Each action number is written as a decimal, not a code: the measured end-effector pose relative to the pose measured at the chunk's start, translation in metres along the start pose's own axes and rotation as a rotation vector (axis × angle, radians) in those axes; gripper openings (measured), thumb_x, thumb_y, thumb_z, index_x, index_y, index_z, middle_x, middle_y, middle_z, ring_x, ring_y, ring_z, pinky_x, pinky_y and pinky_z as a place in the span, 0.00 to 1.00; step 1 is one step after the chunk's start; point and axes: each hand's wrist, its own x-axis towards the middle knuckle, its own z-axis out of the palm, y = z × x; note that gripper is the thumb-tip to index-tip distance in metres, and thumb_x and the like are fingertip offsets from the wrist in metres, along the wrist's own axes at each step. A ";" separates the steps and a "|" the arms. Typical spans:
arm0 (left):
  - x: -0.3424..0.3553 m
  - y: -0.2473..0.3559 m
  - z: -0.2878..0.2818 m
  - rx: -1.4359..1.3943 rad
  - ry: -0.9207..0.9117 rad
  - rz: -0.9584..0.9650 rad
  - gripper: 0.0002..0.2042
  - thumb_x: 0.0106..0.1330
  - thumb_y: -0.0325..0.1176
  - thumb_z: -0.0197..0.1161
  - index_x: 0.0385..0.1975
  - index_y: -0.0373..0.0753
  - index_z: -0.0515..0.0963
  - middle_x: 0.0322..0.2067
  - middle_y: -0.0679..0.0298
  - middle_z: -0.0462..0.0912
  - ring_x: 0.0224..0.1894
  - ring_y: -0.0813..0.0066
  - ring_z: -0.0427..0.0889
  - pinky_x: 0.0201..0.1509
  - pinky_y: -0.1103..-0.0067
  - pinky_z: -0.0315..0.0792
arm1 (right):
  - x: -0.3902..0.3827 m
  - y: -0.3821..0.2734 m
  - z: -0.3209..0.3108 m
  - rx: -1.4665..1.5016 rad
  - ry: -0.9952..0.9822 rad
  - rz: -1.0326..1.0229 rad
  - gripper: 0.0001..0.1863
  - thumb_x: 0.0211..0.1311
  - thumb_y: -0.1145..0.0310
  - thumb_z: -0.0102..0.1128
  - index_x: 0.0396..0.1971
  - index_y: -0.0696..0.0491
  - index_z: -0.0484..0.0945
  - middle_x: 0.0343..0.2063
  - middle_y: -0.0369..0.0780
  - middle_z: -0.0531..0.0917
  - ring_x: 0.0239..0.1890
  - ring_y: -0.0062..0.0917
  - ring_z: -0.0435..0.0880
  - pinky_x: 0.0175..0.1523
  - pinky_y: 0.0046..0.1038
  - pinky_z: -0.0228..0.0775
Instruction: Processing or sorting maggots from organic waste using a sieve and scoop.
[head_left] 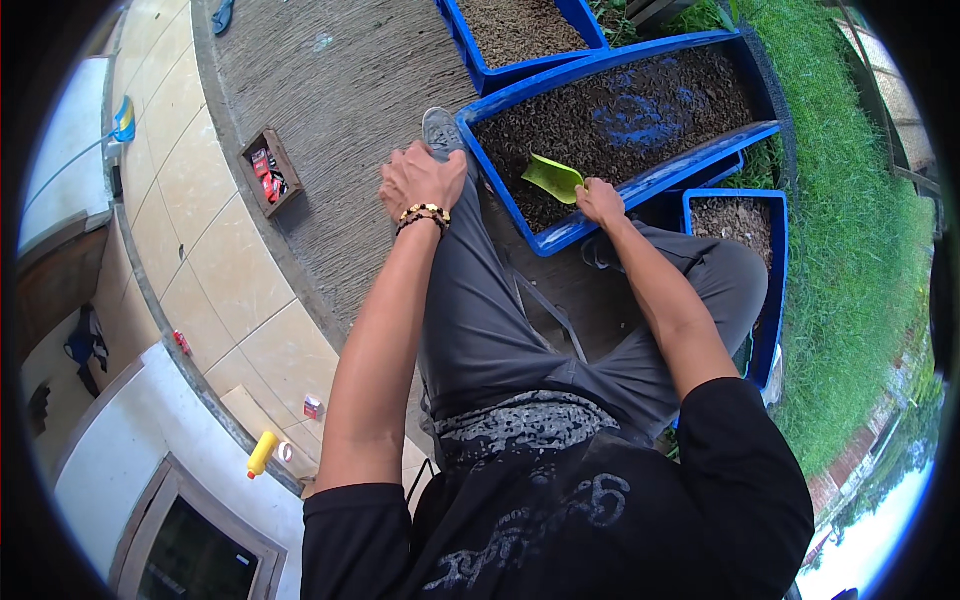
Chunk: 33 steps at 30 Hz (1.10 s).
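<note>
My right hand [601,203] is closed round the handle of a lime-green scoop [553,179]. The scoop's blade lies on dark, crumbly material [640,125] that looks full of small larvae. That material fills a large blue tub [656,190], and the scoop is at the tub's near left corner. My left hand [424,182] rests over my left knee with its fingers apart and bent down over it, holding nothing; the fingertips are partly hidden. Beaded bracelets [425,215] circle that wrist.
Another blue tub [497,78] with light brown grains stands behind, and one [775,235] with greyish material at my right. On the rough concrete to the left sits a wooden box [270,172] with red packets. Farther left lie tiles and a yellow bottle [262,454]; grass [850,250] borders the right.
</note>
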 end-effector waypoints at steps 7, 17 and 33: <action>-0.001 0.000 -0.004 -0.029 -0.038 0.007 0.25 0.51 0.52 0.61 0.45 0.42 0.84 0.47 0.52 0.83 0.54 0.52 0.79 0.57 0.61 0.73 | 0.001 -0.003 0.017 0.006 0.015 -0.016 0.21 0.65 0.51 0.51 0.41 0.54 0.82 0.37 0.54 0.84 0.45 0.52 0.82 0.51 0.49 0.74; -0.002 0.002 -0.007 -0.055 -0.077 -0.006 0.25 0.51 0.50 0.60 0.44 0.40 0.83 0.49 0.53 0.80 0.56 0.53 0.75 0.59 0.61 0.71 | 0.015 -0.022 0.013 0.041 -0.052 0.080 0.22 0.65 0.49 0.51 0.45 0.51 0.81 0.44 0.52 0.84 0.51 0.49 0.82 0.56 0.47 0.72; 0.002 0.002 -0.001 -0.011 -0.039 0.015 0.26 0.52 0.54 0.60 0.46 0.44 0.83 0.50 0.55 0.81 0.56 0.53 0.76 0.60 0.62 0.71 | 0.054 -0.040 -0.025 -0.472 0.037 -0.208 0.14 0.67 0.56 0.50 0.40 0.46 0.81 0.39 0.40 0.86 0.49 0.36 0.82 0.56 0.49 0.64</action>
